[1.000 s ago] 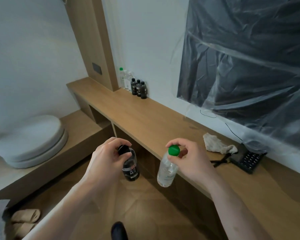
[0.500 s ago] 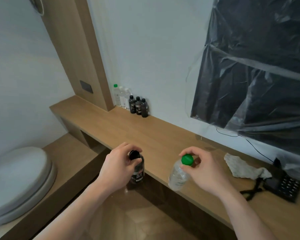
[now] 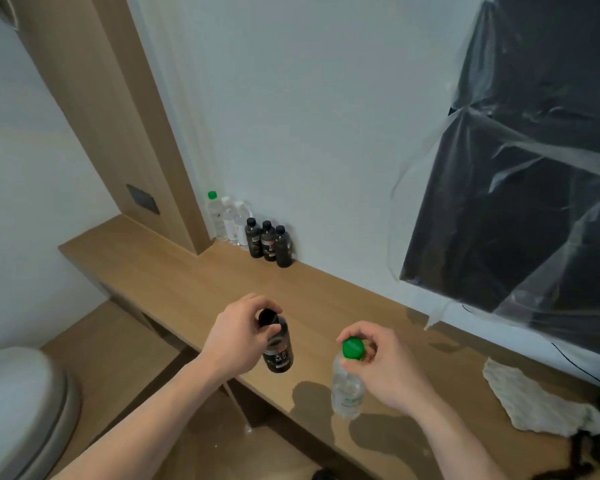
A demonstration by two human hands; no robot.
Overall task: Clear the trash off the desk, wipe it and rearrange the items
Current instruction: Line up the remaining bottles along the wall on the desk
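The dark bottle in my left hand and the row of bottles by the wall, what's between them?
Only bare desk, seen in the head view.

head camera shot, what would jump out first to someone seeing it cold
The two hands in the foreground: the left hand grips a dark bottle by its black cap, and the right hand pinches the green cap of a clear bottle, both over the wooden desk. Next comes the big black panel under loose plastic sheeting on the wall at right. A row of matching bottles stands at the desk's far end.
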